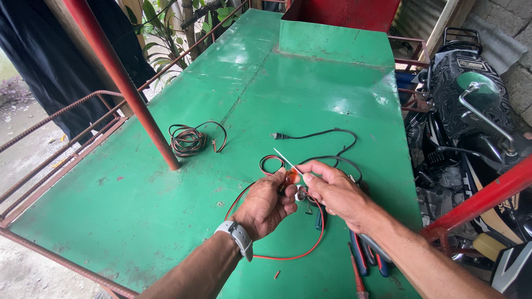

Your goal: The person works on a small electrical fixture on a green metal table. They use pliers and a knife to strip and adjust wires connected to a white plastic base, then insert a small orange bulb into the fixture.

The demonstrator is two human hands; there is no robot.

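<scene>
Both hands worked mid-frame over the green metal table (166, 210).
Left hand (265, 207) gripped an orange-handled screwdriver (289, 166); right hand (332, 191) pinched a thin red wire (288, 256).

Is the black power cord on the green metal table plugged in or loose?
Loose: the black power cord's plug lies bare on the green metal table, in no socket.

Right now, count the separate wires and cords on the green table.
3, possibly more under the hands: a coiled wire bundle by the red post, a black plug cord mid-table, and a red wire looping below the hands.
</scene>
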